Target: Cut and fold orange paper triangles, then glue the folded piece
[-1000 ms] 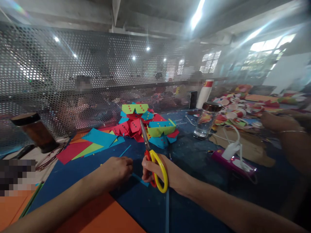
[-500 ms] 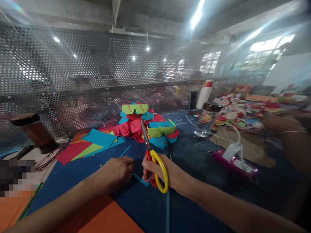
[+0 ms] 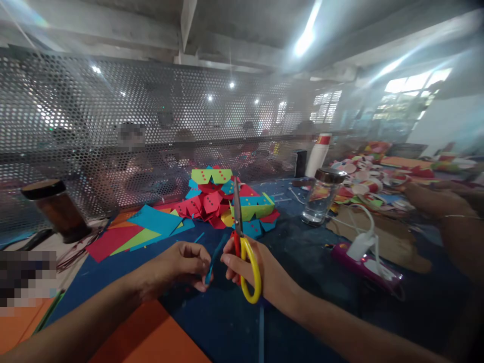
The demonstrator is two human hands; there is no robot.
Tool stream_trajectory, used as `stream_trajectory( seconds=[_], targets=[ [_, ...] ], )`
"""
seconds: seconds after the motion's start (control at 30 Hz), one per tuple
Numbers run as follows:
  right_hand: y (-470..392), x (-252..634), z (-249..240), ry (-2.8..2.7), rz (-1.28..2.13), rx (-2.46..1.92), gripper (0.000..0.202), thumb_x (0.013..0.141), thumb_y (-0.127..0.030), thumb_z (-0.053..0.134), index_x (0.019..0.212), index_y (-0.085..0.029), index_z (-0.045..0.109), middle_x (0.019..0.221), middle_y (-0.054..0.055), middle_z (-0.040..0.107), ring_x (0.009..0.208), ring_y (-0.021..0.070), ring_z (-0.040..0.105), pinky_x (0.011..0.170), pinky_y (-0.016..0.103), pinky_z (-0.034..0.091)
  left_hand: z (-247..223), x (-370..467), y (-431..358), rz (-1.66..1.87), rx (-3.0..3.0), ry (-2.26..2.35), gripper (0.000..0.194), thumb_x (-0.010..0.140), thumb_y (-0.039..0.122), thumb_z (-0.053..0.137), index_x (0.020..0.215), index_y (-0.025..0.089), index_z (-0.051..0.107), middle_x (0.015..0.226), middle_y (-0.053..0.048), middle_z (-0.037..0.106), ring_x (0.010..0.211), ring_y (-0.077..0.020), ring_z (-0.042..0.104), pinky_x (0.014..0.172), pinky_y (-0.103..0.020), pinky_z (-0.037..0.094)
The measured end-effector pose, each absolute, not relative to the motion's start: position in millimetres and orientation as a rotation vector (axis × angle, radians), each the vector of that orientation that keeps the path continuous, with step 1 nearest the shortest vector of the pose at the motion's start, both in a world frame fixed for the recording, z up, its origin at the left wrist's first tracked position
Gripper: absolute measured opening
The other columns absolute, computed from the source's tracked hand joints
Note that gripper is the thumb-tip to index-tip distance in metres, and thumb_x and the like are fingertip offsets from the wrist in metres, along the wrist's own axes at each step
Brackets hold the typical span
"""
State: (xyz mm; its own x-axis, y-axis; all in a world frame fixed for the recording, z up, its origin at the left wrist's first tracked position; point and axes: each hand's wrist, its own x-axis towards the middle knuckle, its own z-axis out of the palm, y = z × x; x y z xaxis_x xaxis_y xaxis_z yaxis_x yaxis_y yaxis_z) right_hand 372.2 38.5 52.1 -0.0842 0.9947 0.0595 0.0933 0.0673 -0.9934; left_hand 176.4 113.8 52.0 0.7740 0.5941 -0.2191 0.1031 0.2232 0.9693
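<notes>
The left hand (image 3: pixel 185 263) pinches a blue paper strip (image 3: pixel 216 258). The right hand (image 3: pixel 266 267) grips scissors (image 3: pixel 238 222), blades pointing toward paper masks (image 3: pixel 212 203) on the surface (image 3: pixel 302 275).

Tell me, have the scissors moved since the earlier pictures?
Yes. Judged against the paper pile, the tip of the scissors, held in the right hand, has swung to the right.

I have my left hand (image 3: pixel 187 264) pinching just left of the scissors (image 3: pixel 238 222), my right hand (image 3: pixel 269 272) curled around their handles, forearms (image 3: pixel 94 305) angled inward.
</notes>
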Motion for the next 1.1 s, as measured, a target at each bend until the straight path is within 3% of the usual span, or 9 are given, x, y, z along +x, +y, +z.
stream_trajectory(
  seconds=[0.27, 0.47, 0.73, 0.93, 1.1],
  targets=[
    [33, 370, 59, -1.389, 1.199, -1.146, 0.033, 0.072, -0.040, 0.075, 0.085, -0.020, 0.053, 0.067, -0.004, 0.059, 0.059, 0.0123, 0.060, 0.056, 0.024, 0.048, 46, 182, 99, 0.347, 1.114, 0.609, 0.018, 0.065, 0.023, 0.078, 0.074, 0.013, 0.066, 0.066, -0.003, 0.069, 0.061, -0.0142, 0.065, 0.062, -0.028, 0.055],
    [34, 371, 54, -1.417, 1.263, -1.140, 0.025, 0.077, -0.038, 0.070, 0.085, -0.020, 0.053, 0.059, -0.004, 0.061, 0.053, 0.0120, 0.059, 0.051, 0.023, 0.047, 40, 181, 99, 0.341, 1.110, 0.568, 0.015, 0.071, 0.023, 0.076, 0.076, 0.013, 0.066, 0.072, -0.005, 0.070, 0.063, -0.0137, 0.065, 0.064, -0.027, 0.055],
    [29, 370, 55, -1.459, 1.220, -1.117, 0.026, 0.076, -0.034, 0.073, 0.084, -0.020, 0.053, 0.063, -0.004, 0.063, 0.056, 0.0126, 0.061, 0.053, 0.022, 0.046, 39, 184, 97, 0.330, 1.136, 0.552, 0.014, 0.073, 0.023, 0.072, 0.079, 0.011, 0.069, 0.078, -0.007, 0.070, 0.064, -0.0129, 0.064, 0.065, -0.027, 0.056],
    [30, 369, 54, -1.472, 1.146, -1.161, 0.026, 0.079, -0.036, 0.070, 0.081, -0.021, 0.049, 0.059, -0.003, 0.062, 0.058, 0.0148, 0.063, 0.053, 0.024, 0.046, 42, 189, 92, 0.369, 1.193, 0.616, 0.022, 0.070, 0.030, 0.075, 0.080, 0.013, 0.068, 0.082, -0.007, 0.070, 0.066, -0.0135, 0.063, 0.065, -0.027, 0.054],
    [32, 369, 48, -1.446, 1.188, -1.139, 0.028, 0.079, -0.038, 0.070, 0.086, -0.022, 0.048, 0.065, -0.004, 0.061, 0.060, 0.0148, 0.063, 0.054, 0.025, 0.047, 42, 191, 89, 0.431, 1.266, 0.665, 0.033, 0.071, 0.044, 0.075, 0.068, 0.014, 0.061, 0.076, -0.007, 0.070, 0.064, -0.0146, 0.062, 0.064, -0.028, 0.052]
  ],
)
